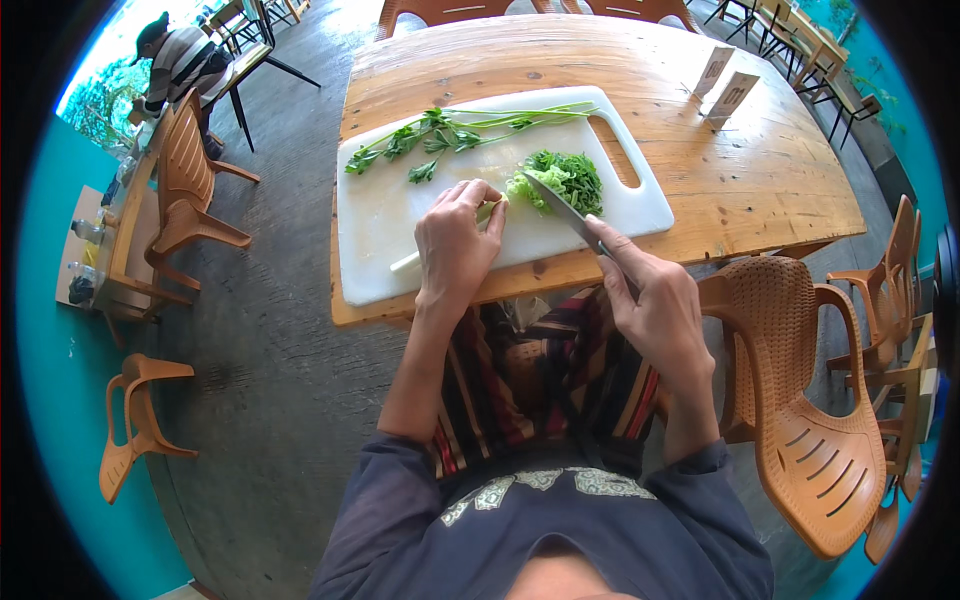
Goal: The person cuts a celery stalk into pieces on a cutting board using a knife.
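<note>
My left hand (461, 236) is closed around a pale green stalk (406, 262), perhaps a spring onion, on a white plastic cutting board (375, 232). In my right hand (651, 296) is a kitchen knife (562, 208), its index finger along the spine and the blade tip over the chopped greens. Those chopped greens (574, 180) lie in a heap, paler slices on the left and dark green shreds on the right. Behind my left hand, several long leafy stems (510, 120), like celery or parsley, lie across the board, with a loose leaf (423, 172) below them.
The board rests on a wooden table (765, 180) bearing two numbered stands (731, 97). A brown plastic chair (795, 375) stands at my right, others at the left and beyond the table. Far left, a person (184, 67) bends over a counter (131, 217) with bottles.
</note>
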